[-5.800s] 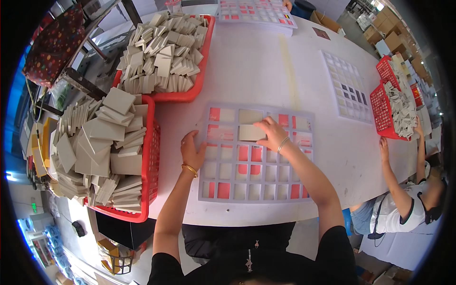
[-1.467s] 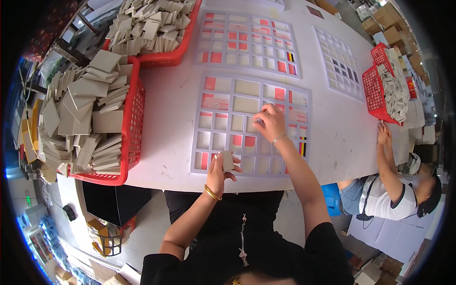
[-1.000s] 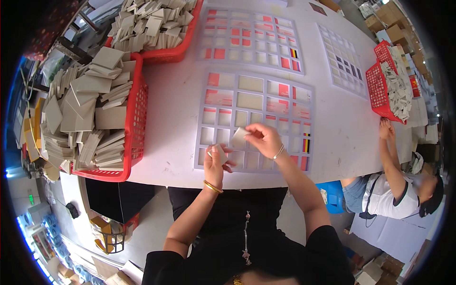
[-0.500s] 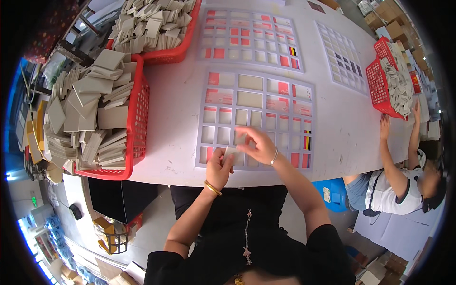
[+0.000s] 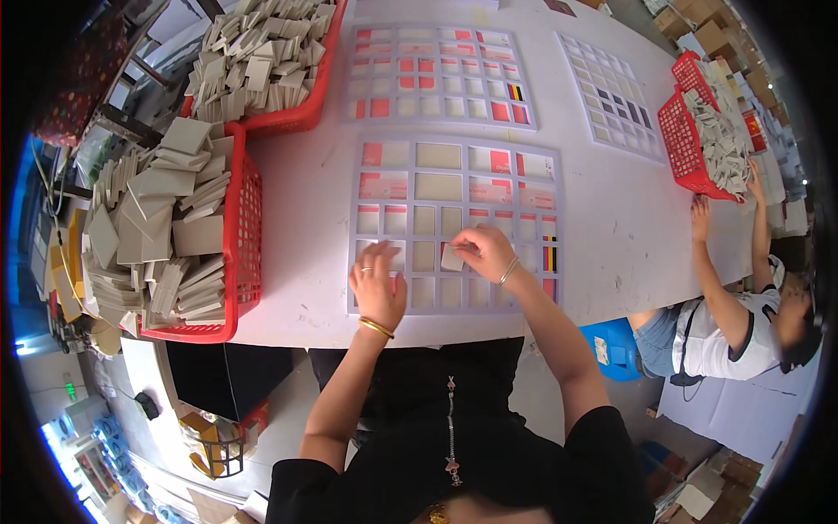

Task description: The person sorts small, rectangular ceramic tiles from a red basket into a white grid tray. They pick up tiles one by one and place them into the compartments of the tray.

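In front of me lies a white grid tray [image 5: 458, 141] with many rectangular compartments, some showing red-and-white printed bottoms, several filled with plain cream board pieces. My right hand [image 5: 489, 252] pinches a small cream board piece [image 5: 452, 258], which is tilted over a compartment in the lower middle of the grid. Over the tray's lower left compartments is my left hand [image 5: 378, 286], its fingers apart and nothing visible in them; it hides the cells beneath.
Red plastic baskets [image 5: 249, 236] heaped with cream board pieces stand at my left. A second grid tray [image 5: 436, 119] lies beyond mine, and a third tray [image 5: 611, 96] farther right. At the right, a co-worker's hands [image 5: 701, 218] are beside another red basket [image 5: 681, 144].
My left hand has let go of the board piece and moved left over the tray. The right hand now pinches a piece, lower over a middle compartment. The view has shifted slightly.
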`<state>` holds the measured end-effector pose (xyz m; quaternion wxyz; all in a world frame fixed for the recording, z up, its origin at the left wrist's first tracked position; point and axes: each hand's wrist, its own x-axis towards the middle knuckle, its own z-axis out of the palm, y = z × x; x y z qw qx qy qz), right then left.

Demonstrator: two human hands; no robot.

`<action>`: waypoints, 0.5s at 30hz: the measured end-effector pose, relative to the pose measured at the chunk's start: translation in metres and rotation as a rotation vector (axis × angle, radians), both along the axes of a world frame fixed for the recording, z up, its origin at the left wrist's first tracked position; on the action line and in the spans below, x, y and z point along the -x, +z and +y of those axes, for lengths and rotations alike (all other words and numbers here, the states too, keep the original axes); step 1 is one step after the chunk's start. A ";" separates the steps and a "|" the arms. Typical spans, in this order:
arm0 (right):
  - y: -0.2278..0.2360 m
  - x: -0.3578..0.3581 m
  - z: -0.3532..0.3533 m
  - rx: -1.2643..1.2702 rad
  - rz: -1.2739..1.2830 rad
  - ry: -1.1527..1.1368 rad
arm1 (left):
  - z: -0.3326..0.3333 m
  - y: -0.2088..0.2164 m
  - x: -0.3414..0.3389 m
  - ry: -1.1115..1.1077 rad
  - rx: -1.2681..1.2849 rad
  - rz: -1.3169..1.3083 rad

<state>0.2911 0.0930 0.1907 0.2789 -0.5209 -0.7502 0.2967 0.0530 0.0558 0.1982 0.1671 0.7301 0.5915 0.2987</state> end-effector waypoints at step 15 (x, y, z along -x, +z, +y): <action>0.003 0.021 -0.030 -0.316 -0.412 -0.093 | 0.029 -0.037 0.049 0.218 0.181 -0.168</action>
